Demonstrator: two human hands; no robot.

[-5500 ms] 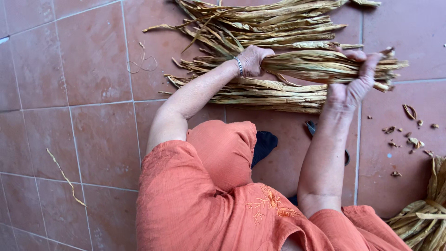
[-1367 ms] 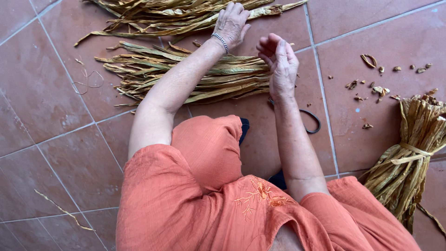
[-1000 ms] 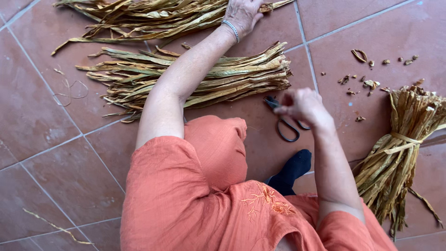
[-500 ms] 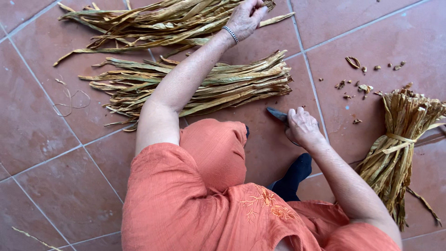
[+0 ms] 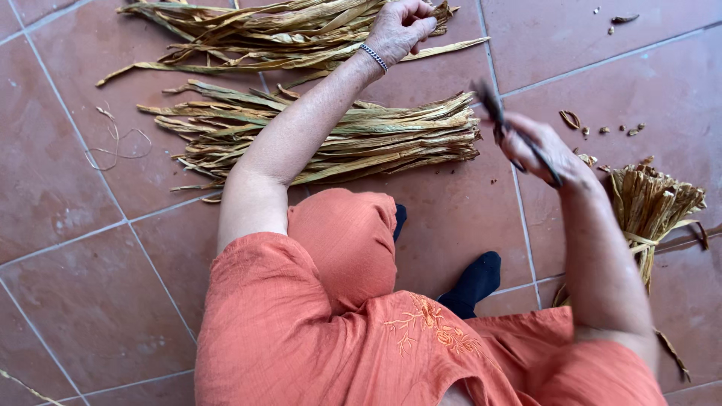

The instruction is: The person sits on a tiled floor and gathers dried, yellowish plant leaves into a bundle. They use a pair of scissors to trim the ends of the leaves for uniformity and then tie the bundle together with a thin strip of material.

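Observation:
My left hand (image 5: 402,26) is closed around the ends of a far bundle of dried yellow leaf strips (image 5: 263,30) at the top of the view. My right hand (image 5: 545,150) is raised above the floor and grips dark scissors (image 5: 500,120), their blades pointing up and away; the hand is blurred. Between my arms a second flat bundle of dried strips (image 5: 361,139) lies on the terracotta tile floor (image 5: 90,248), its cut ends facing right.
A tied sheaf of dried strips (image 5: 650,210) lies at the right by my right forearm. Small leaf scraps (image 5: 602,128) are scattered on the tiles nearby. A thin string loop (image 5: 113,139) lies at the left. My orange-clad knee (image 5: 346,233) and dark sock (image 5: 474,282) are below.
My right hand went down to the floor, picked up the scissors, and has lifted them up and to the right. My left hand kept its hold on the far bundle.

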